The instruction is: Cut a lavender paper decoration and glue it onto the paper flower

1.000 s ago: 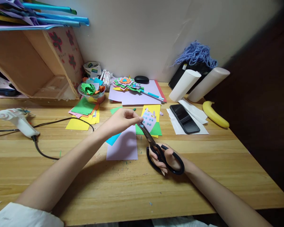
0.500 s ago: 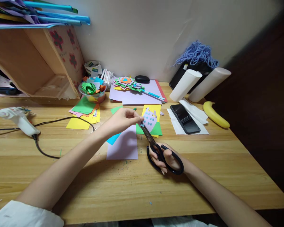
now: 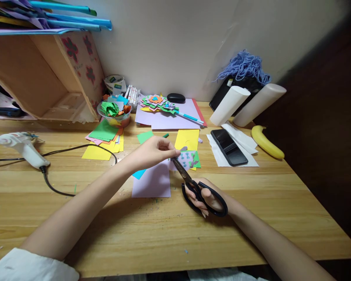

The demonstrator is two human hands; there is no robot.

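Turned since the earlier frame, dotted lilac paper (image 3: 186, 160) is pinched by the left hand (image 3: 156, 151) near frame centre; the right hand (image 3: 208, 196) grips black-handled scissors (image 3: 183, 175).

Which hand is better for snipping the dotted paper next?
Probably the right hand: it holds the scissors, their blades at the dotted paper, while the left hand pinches that paper.

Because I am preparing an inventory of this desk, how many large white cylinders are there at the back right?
2. The first white cylinder is behind the phone; the second white cylinder is to its right, behind the banana. Others could be hidden.
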